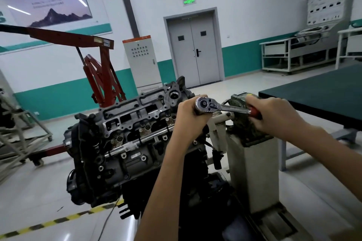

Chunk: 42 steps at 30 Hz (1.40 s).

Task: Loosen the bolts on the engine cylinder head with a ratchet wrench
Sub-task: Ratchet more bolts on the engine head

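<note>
Wrench: your ratchet wrench (pixel 219 106) sits above the right end of the engine, with its shiny head to the left, its red grip to the right and its shaft roughly level.
Left hand: your left hand (pixel 191 116) is curled tight just under the wrench head, and its fingers hide whatever hangs below.
Right hand: your right hand (pixel 274 117) has its fingers wrapped round the red grip.
Bolt: you cannot tell whether the wrench is seated on one, because your left hand covers that spot.
Engine: the engine (pixel 117 162) is tilted on its stand with its open top face turned towards you, and a shiny rod (pixel 135 142) lies across it.
Stand: a pale post (pixel 252 172) stands just right of the engine, under your right wrist.
Further out: a red hoist (pixel 101 64) is behind the engine on the left, a dark table (pixel 323 94) is on the right, and a grey double door (pixel 194 51) is in the far wall.
</note>
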Each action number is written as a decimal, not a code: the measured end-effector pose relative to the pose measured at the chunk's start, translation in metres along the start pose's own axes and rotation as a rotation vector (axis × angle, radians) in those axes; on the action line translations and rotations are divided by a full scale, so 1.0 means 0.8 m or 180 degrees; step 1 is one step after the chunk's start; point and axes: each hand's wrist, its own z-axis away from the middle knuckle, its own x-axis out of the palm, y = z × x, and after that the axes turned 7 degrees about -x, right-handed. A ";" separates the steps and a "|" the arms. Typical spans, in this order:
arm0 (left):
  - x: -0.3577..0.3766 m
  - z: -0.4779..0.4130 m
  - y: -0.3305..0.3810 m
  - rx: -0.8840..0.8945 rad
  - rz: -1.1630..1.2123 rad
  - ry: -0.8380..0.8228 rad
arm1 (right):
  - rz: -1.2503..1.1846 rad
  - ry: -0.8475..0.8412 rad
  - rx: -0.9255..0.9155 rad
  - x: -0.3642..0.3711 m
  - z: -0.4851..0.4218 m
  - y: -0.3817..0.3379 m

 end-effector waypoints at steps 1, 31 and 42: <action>0.001 0.001 -0.001 0.0019 0.0014 0.0048 | -0.0025 0.0002 0.0025 0.003 -0.002 0.000; 0.011 0.003 -0.007 0.0255 -0.0047 0.0654 | -0.1816 0.0378 0.0901 0.059 0.070 -0.133; 0.008 0.001 -0.004 0.0153 -0.0089 0.0465 | -0.1885 0.0039 0.0556 0.060 0.070 -0.096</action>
